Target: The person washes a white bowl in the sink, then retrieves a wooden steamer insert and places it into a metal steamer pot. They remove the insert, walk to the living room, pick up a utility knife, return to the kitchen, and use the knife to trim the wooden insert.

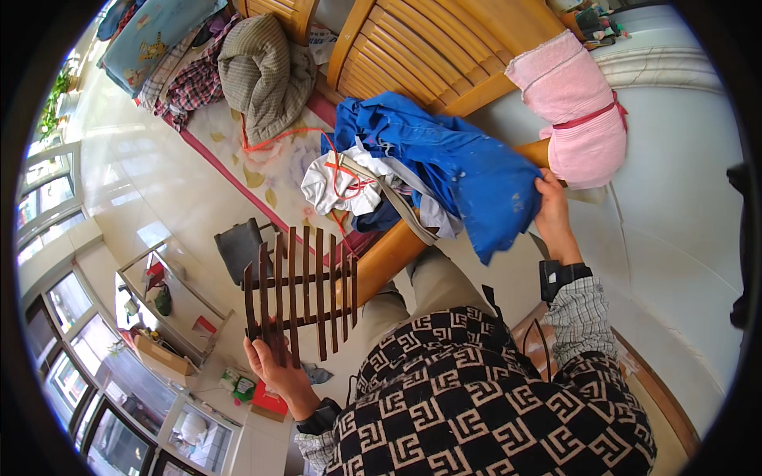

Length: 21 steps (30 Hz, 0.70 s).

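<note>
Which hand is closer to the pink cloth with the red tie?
Right. The right hand grips the blue fabric just below the pink cloth in the picture; the left hand is much farther off, toward the lower left, holding a dark slatted rack.

Looks like a living room — a home.
Furnished with a slatted wooden sofa (429,44), softened with pink towelling (586,119) — strewn with plaid clothing (193,86).
</note>
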### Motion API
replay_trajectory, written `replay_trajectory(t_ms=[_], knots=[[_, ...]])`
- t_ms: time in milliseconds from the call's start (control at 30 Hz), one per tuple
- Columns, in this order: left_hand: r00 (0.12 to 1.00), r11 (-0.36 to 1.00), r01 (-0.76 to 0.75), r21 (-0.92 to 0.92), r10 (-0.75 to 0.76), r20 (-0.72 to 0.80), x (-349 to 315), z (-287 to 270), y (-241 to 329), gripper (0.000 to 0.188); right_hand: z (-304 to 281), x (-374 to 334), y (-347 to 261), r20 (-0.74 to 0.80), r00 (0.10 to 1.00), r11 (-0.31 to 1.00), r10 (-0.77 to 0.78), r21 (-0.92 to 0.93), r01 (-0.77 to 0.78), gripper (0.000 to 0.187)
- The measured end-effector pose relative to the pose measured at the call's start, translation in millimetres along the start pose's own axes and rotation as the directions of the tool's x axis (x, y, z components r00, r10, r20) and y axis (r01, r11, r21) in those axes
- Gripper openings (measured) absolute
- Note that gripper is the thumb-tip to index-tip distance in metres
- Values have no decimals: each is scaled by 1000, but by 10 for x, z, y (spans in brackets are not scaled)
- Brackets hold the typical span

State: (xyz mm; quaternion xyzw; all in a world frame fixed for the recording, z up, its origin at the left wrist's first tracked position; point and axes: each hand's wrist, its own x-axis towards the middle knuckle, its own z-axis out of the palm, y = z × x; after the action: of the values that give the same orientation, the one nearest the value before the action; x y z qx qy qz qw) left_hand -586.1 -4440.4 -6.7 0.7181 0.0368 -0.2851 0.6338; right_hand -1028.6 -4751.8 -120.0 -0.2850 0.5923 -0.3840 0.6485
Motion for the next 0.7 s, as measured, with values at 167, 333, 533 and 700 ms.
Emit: replay_trajectory(t_ms=[167, 333, 533, 700], knots=[[999, 999, 1, -33, -2, -32, 29, -256, -69, 23, 179, -175, -160, -130, 985, 987, 111, 132, -94, 22], [999, 996, -21, -83, 18, -35, 99, -637, -171, 26, 471, -604, -264, -117, 991, 995, 61, -72, -69, 37], [997, 992, 29, -119, -38, -74, 206, -931, -332, 25, 1329, -862, -607, -85, 996, 988, 12, -155, -25, 40], [999, 988, -34, -151, 29, -37, 311, -1079, -377, 25, 1215, -505, -449, 181, 978, 994, -103, -7, 106, 35]])
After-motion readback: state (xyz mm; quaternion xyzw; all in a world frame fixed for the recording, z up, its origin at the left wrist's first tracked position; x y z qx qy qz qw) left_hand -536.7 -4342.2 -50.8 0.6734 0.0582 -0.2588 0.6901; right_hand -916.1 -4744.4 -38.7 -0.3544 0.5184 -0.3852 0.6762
